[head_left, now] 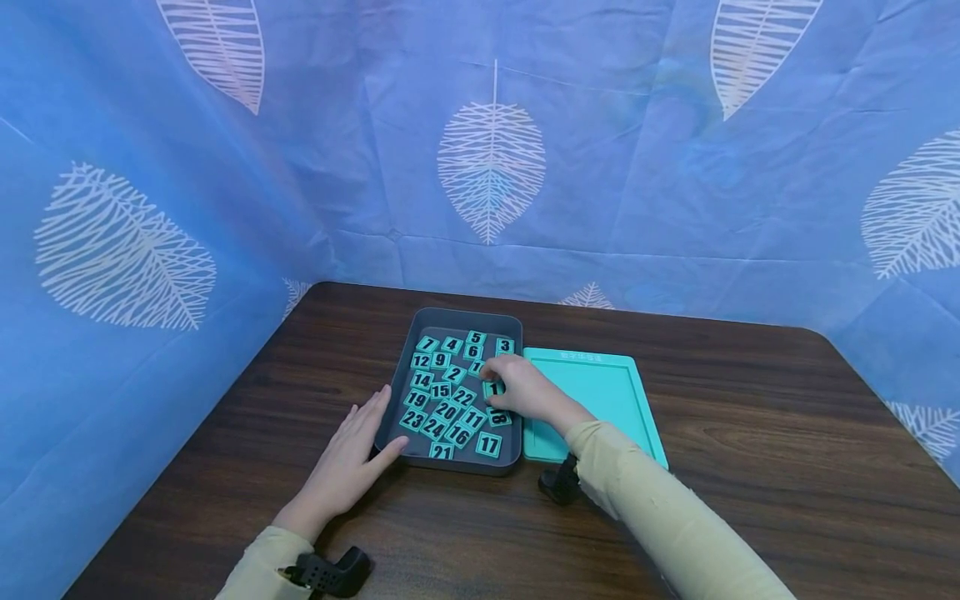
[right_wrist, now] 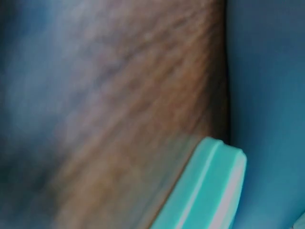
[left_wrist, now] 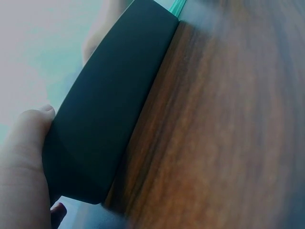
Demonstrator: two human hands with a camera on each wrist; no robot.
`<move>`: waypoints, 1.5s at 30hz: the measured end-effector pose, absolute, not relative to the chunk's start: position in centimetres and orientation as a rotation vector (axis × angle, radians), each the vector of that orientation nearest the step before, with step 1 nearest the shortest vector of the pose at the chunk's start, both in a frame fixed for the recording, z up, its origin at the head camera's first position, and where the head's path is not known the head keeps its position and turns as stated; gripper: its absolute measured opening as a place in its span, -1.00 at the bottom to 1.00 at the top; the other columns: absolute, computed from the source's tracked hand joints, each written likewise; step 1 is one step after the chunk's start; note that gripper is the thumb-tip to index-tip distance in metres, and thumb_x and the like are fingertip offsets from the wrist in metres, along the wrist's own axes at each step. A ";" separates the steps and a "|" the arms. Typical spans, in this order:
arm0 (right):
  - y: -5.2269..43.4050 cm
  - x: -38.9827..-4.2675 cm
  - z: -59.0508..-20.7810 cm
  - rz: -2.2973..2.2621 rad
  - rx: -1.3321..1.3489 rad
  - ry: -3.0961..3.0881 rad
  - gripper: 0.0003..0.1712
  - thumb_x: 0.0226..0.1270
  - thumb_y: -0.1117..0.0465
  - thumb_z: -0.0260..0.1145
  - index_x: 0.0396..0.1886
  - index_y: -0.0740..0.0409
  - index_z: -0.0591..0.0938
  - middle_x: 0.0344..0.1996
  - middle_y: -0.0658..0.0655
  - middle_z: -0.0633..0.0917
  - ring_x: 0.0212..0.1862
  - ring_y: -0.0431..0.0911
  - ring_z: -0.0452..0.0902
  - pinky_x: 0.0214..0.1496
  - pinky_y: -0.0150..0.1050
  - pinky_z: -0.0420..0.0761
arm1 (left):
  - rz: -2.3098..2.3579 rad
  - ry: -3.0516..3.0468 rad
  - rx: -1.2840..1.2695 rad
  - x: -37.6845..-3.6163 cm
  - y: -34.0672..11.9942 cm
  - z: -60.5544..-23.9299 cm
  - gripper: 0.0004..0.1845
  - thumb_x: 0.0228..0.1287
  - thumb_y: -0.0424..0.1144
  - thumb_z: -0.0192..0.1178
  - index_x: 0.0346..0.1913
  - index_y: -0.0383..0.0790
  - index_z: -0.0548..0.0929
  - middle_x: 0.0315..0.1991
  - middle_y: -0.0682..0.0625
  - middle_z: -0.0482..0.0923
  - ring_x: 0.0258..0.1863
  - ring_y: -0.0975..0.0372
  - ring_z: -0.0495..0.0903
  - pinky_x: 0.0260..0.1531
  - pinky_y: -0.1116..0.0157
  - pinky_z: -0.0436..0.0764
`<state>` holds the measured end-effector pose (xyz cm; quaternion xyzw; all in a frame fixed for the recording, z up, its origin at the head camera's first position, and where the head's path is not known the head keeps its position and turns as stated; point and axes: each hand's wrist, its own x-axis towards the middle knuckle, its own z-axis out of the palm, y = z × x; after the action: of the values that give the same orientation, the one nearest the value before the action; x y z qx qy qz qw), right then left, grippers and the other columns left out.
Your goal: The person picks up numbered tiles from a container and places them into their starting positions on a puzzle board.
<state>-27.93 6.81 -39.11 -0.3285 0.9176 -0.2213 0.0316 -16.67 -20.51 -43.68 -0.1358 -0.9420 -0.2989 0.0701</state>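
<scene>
A dark grey tray (head_left: 457,467) holds several turquoise tiles with black numbers, such as the tile 17 (head_left: 489,444) and the tile 5 (head_left: 476,337). My left hand (head_left: 347,462) lies along the tray's near left corner, fingers straight outside the left wall and thumb at the front rim. In the left wrist view the thumb touches the dark tray wall (left_wrist: 105,105). Over the tray's right side, my right hand (head_left: 519,387) pinches a numbered tile (head_left: 492,389) between thumb and curled fingers. That tile's number is partly covered. The right wrist view shows neither hand nor tile.
A turquoise square board (head_left: 592,400) with a raised rim lies against the tray's right side, partly under my right forearm. Both sit on a dark wooden table (head_left: 772,417). Behind it hangs a blue cloth (head_left: 600,183) with white leaf prints.
</scene>
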 end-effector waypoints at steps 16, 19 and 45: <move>7.3 -27.4 -38.1 -0.871 -1.052 2.834 -0.64 0.20 0.26 0.40 -0.01 0.21 0.59 -0.13 0.06 0.54 -0.10 -0.08 0.44 -0.06 -0.17 0.55 | -0.920 -2.842 -0.392 -16.7 -20.5 -43.7 -0.16 0.39 0.22 -0.05 0.53 -0.12 -0.06 0.50 -0.10 -0.03 0.46 0.05 -0.03 0.38 -0.07 -0.06; 7.9 -27.6 -37.3 -0.849 -1.068 2.853 -0.63 0.20 0.28 0.39 0.01 0.23 0.58 -0.12 0.08 0.52 -0.10 -0.07 0.44 -0.07 -0.16 0.55 | -0.930 -2.847 -0.387 -16.7 -20.5 -43.6 -0.16 0.39 0.22 -0.05 0.53 -0.12 -0.06 0.50 -0.10 -0.04 0.46 0.05 -0.03 0.37 -0.08 -0.06; 15.3 -31.2 -38.4 -0.778 -0.778 2.930 -0.64 0.21 0.35 0.35 0.01 0.34 0.56 -0.09 0.24 0.54 -0.02 0.10 0.46 -0.05 -0.06 0.56 | -0.977 -2.874 -0.351 -16.6 -20.5 -43.5 -0.17 0.38 0.24 -0.05 0.54 -0.07 -0.07 0.51 -0.08 -0.05 0.46 0.04 -0.04 0.37 -0.09 -0.03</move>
<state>-31.20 15.25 -38.44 -0.2486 0.9362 -0.2485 0.0058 -16.62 -20.50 -43.48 -0.1148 -0.9396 -0.3195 0.0427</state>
